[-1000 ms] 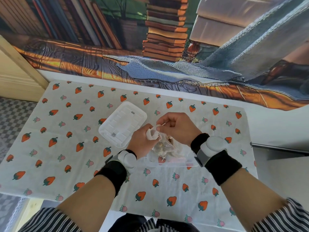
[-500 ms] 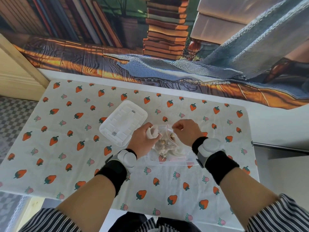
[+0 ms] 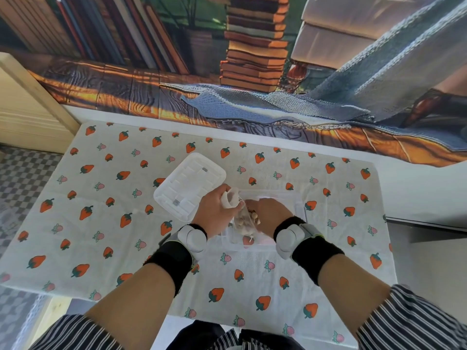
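A clear plastic box (image 3: 300,205) stands on the strawberry-print tablecloth (image 3: 101,223) in the middle of the table. Inside it lies a clear plastic bag of pale nuts (image 3: 246,222). My left hand (image 3: 216,213) grips the bunched top of that bag, with a white twist of plastic sticking out above the fingers. My right hand (image 3: 269,214) is down inside the box beside the bag, its fingers curled on the bag's other side. The fingertips of the right hand are hidden behind the hand itself.
The box's white lid (image 3: 188,185) lies just left of the hands, touching the left hand's edge. A printed backdrop of books and a blanket (image 3: 252,72) rises behind the table. The table's right edge (image 3: 384,218) and a checkered floor (image 3: 22,173) at left bound the space.
My right hand has dropped from above the bag down into the box, lowering the bag with it. The left hand has kept its grip on the bag's top and barely moved.
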Tool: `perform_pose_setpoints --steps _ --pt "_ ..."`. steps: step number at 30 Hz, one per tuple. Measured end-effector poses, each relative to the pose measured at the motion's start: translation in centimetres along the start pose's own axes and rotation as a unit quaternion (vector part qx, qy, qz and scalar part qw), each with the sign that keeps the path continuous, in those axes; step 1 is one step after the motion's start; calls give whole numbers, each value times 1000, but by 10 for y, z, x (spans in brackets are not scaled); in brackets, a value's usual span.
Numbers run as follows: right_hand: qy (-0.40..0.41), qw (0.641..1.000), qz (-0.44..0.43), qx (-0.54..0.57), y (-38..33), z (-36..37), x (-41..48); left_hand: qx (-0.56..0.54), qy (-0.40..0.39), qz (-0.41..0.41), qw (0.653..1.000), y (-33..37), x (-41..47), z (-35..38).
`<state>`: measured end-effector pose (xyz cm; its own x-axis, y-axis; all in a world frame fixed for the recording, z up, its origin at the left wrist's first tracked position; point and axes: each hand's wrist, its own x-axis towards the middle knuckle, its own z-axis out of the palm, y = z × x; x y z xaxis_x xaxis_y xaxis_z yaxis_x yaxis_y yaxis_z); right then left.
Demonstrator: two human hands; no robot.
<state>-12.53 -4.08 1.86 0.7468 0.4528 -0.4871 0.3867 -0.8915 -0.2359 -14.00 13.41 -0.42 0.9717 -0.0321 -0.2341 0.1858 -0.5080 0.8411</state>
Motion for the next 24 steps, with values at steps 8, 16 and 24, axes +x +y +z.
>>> perform_pose_setpoints --steps 8,16,24 --pt "51 993 -105 -12 6 -3 11 -5 4 -4 1000 0 -1 -4" --pt "105 993 21 -48 9 22 22 16 2 -12 1000 -4 -5 -4" --pt "69 993 32 -88 -6 23 25 18 -1 -19 1000 -4 -4 -4"
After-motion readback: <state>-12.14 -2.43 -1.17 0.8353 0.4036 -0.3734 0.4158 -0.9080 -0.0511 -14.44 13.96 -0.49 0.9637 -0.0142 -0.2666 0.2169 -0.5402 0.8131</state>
